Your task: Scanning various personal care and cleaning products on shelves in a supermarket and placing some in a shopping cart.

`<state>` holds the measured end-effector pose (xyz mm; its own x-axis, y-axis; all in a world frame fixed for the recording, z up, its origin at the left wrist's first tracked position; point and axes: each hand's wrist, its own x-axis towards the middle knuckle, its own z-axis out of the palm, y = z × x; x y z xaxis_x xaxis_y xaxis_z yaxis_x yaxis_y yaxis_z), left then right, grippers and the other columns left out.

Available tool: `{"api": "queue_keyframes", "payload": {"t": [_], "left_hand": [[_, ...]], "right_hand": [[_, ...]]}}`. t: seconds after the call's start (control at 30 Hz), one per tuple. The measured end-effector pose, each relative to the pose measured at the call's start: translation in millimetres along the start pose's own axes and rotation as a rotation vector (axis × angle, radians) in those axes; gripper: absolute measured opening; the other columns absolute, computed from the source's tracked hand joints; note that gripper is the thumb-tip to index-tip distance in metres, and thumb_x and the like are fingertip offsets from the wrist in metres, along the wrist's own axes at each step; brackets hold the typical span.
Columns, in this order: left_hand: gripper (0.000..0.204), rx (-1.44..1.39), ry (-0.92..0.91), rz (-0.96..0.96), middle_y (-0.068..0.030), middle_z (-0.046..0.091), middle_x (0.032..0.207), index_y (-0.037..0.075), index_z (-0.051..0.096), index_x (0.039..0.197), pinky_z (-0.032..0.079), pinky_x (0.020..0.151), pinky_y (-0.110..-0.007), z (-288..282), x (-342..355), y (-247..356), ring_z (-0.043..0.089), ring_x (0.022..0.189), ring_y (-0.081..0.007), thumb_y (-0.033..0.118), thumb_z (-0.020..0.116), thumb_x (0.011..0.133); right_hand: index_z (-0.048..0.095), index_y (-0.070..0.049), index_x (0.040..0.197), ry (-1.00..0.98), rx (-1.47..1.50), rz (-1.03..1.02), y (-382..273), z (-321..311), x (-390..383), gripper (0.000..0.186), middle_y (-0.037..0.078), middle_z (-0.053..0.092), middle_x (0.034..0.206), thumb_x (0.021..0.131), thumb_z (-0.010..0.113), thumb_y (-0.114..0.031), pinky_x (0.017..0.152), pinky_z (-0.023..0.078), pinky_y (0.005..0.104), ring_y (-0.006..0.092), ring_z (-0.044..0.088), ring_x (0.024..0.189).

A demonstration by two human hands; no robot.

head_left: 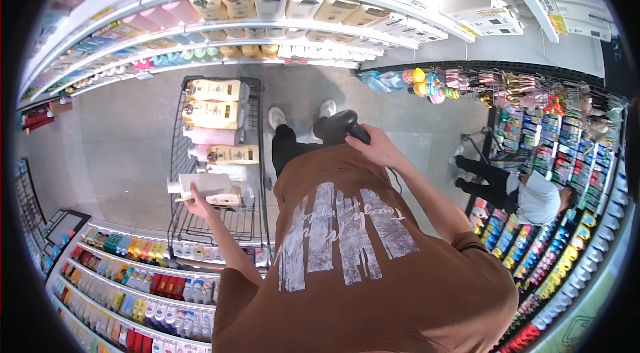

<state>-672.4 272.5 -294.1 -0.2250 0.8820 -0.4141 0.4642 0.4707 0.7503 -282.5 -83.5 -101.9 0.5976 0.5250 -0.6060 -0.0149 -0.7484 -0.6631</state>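
Observation:
My left hand [197,201] grips a white bottle [208,184] held sideways over a black wire cart [179,213] to my left. The cart carries several cream-coloured bottles [210,113] and pink bottles [213,136], lying on their sides in a row. In front of my body, my right hand [369,148] is closed on the handle of a black handheld scanner [337,126], its head angled toward the upper left.
Shelves of bottles [303,10] run ahead. More stocked shelving [140,283] stands behind me on the left. A display of small hanging goods [453,86] is on the right, where another person [537,196] bends toward the racks.

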Motion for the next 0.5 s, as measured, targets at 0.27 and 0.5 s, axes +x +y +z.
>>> {"api": "queue_keyframes", "payload": {"t": [0.27,0.5], "left_hand": [[0.073,-1.102,-0.944,0.019,-0.0091,0.060,0.131,0.009,0.049,0.145,0.052,0.098,-0.045,58,-105,183,0.059,0.120,-0.0256,0.066,0.050,0.099],[0.081,-0.921,-1.407,-0.118,-0.0112,0.065,0.115,0.010,0.050,0.143,0.062,0.073,-0.055,197,-278,302,0.070,0.084,-0.0317,0.076,0.042,0.096]], "right_hand": [[0.063,0.004,0.107,0.003,0.143,-0.356,-9,-62,28,0.040,0.007,0.057,0.077,0.095,0.073,-0.034,0.068,0.046,0.0343,0.0137,0.052,0.075],[0.065,0.001,0.127,-0.059,0.478,-0.586,-22,-131,-39,0.039,0.002,0.067,0.085,0.095,0.074,-0.019,0.070,0.048,0.0296,0.0085,0.055,0.078]]}}
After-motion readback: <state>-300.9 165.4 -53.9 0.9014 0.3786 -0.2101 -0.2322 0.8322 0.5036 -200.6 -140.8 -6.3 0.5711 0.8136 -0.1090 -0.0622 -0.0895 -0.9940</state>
